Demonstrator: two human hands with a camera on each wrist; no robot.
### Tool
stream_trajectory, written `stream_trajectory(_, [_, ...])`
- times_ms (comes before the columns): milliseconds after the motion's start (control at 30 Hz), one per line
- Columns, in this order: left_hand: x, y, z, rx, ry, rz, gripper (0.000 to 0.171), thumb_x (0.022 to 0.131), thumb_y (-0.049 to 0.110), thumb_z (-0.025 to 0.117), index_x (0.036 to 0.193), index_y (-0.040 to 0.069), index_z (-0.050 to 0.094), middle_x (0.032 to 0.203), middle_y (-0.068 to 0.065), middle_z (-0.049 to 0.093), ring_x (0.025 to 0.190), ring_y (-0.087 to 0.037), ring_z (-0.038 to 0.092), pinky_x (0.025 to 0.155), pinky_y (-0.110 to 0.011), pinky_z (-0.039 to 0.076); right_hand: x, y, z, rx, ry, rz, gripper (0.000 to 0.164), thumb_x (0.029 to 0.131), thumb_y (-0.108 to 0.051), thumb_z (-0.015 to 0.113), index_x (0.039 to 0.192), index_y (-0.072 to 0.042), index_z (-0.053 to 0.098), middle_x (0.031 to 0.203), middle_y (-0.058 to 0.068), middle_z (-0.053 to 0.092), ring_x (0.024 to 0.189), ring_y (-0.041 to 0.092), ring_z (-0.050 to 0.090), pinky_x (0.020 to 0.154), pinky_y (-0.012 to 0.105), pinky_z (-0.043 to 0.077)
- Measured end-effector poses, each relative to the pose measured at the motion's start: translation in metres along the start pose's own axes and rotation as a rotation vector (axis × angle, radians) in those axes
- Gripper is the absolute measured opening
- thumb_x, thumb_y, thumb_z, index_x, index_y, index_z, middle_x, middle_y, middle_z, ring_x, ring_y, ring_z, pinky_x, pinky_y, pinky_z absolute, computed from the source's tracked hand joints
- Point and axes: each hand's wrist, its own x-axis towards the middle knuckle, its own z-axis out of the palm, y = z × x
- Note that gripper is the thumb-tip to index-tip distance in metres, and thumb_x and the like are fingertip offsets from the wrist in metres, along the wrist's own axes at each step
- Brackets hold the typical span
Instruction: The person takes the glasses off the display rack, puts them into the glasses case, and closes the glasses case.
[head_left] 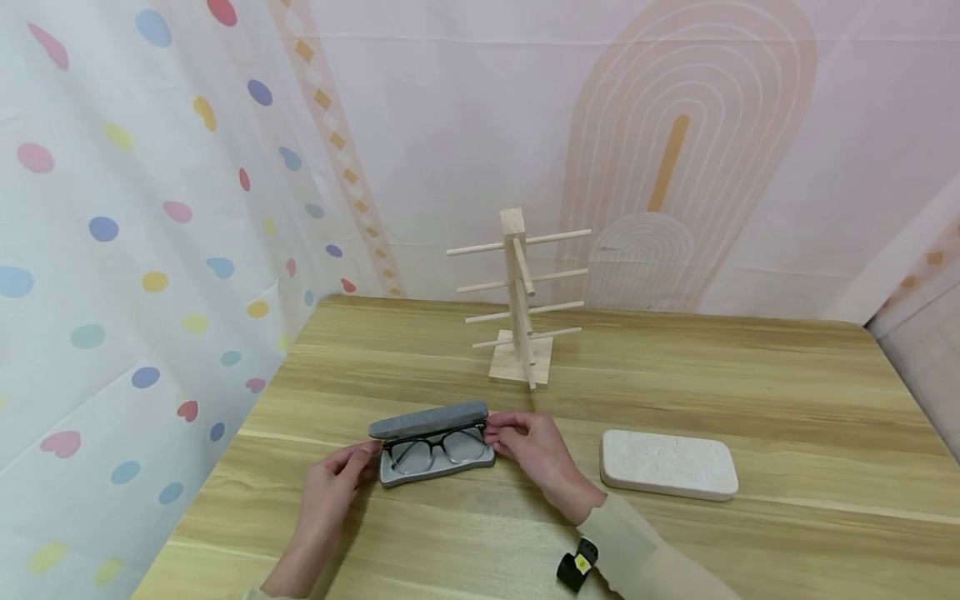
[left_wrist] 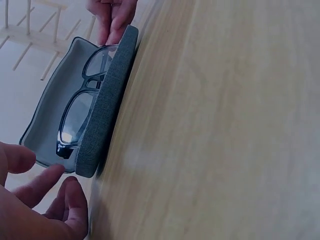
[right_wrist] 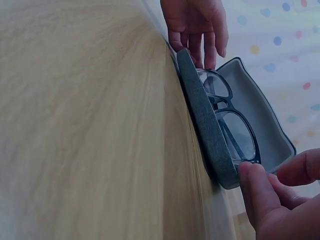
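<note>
A grey eyeglass case lies with its lid raised on the table. Inside it rest black-framed glasses, lenses toward me, clear along the lower rims. My left hand is at the case's left end, fingertips at or just beside its edge. At the opposite end is my right hand; in the right wrist view its fingertips touch the corner near the glasses' hinge, with the thumb apart from them. Neither hand plainly grips anything. The folded temples show partly through the lenses.
A wooden rack with several crosswise pegs stands behind the case. To the right of my right hand lies a closed whitish case. The wooden table meets patterned curtains at the back and left.
</note>
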Motion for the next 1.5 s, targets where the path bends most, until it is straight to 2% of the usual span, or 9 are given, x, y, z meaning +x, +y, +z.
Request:
stream_trajectory(233, [0.001,0.0,-0.003,-0.066,0.018,-0.007,0.034,0.11,0.018,0.052,0.129,-0.009,0.059,0.108,0.006,0.071,0.095,-0.004,0.066,0.084,-0.021,0.057,-0.003,-0.004,-0.004,-0.052,0.044,-0.016,0.027,0.098,0.003,0.06,0.122,0.014,0.065,0.114,0.025,0.069,0.098,0.025,0.07,0.089,0.033,0.061])
stream_trajectory(400, [-0.001,0.005,-0.004,-0.159,0.025,0.028,0.039,0.112,0.027,0.046,0.134,-0.006,0.054,0.105,0.019,0.069,0.104,-0.003,0.066,0.088,-0.022,0.056,-0.007,-0.007,-0.002,-0.165,0.081,-0.092,0.027,0.1,-0.007,0.062,0.121,0.01,0.066,0.105,0.021,0.068,0.09,0.024,0.064,0.075,0.028,0.057])
stream_trajectory(533, [-0.002,0.008,-0.003,-0.216,-0.021,0.061,0.055,0.113,0.037,0.041,0.145,-0.008,0.045,0.108,0.02,0.069,0.11,-0.003,0.065,0.094,-0.022,0.055,-0.01,-0.005,0.001,-0.254,0.066,-0.153,0.036,0.103,-0.016,0.059,0.131,0.007,0.061,0.122,0.019,0.067,0.105,0.028,0.064,0.088,0.035,0.054])
stream_trajectory(667, [-0.001,0.011,-0.002,-0.234,-0.088,0.095,0.063,0.113,0.042,0.037,0.15,-0.009,0.039,0.128,0.004,0.068,0.114,-0.002,0.063,0.102,-0.024,0.052,-0.009,-0.003,0.004,-0.274,0.045,-0.151,0.05,0.105,-0.027,0.059,0.144,0.003,0.054,0.141,0.018,0.06,0.125,0.031,0.059,0.108,0.048,0.046])
stream_trajectory(800, [0.001,0.013,-0.001,-0.207,-0.169,0.109,0.067,0.114,0.044,0.032,0.154,-0.009,0.036,0.152,-0.026,0.047,0.117,0.0,0.061,0.105,-0.022,0.049,-0.006,-0.003,0.005,-0.29,0.019,-0.134,0.059,0.105,-0.037,0.057,0.151,-0.001,0.049,0.146,0.017,0.057,0.132,0.033,0.055,0.113,0.052,0.042])
stream_trajectory(867, [0.002,0.013,0.0,-0.175,-0.2,0.105,0.067,0.114,0.044,0.031,0.155,-0.009,0.035,0.156,-0.031,0.04,0.121,-0.002,0.059,0.105,-0.021,0.048,-0.004,-0.004,0.005,-0.301,0.002,-0.127,0.062,0.106,-0.041,0.056,0.152,-0.002,0.047,0.147,0.018,0.055,0.135,0.034,0.052,0.114,0.053,0.041])
stream_trajectory(1067, [0.006,0.014,0.002,-0.1,-0.211,0.08,0.064,0.113,0.042,0.036,0.153,-0.007,0.04,0.157,-0.028,0.04,0.138,-0.028,0.048,0.104,-0.019,0.046,0.002,-0.006,0.007,-0.306,-0.04,-0.106,0.062,0.107,-0.045,0.054,0.154,-0.005,0.047,0.149,0.016,0.054,0.137,0.033,0.051,0.115,0.052,0.041])
stream_trajectory(1333, [0.011,0.012,0.005,-0.097,-0.203,0.099,0.058,0.114,0.036,0.039,0.147,-0.011,0.047,0.152,-0.027,0.047,0.115,0.001,0.061,0.103,-0.019,0.048,0.008,-0.005,0.007,-0.318,-0.047,-0.11,0.056,0.108,-0.042,0.054,0.15,-0.005,0.053,0.146,0.016,0.057,0.136,0.033,0.052,0.113,0.052,0.042])
stream_trajectory(1500, [0.014,0.011,0.007,-0.087,-0.194,0.115,0.055,0.114,0.034,0.041,0.144,-0.011,0.051,0.144,-0.022,0.055,0.113,0.0,0.062,0.101,-0.019,0.049,0.012,-0.005,0.007,-0.341,-0.049,-0.114,0.052,0.108,-0.042,0.054,0.146,-0.007,0.057,0.142,0.015,0.06,0.133,0.033,0.055,0.11,0.053,0.045])
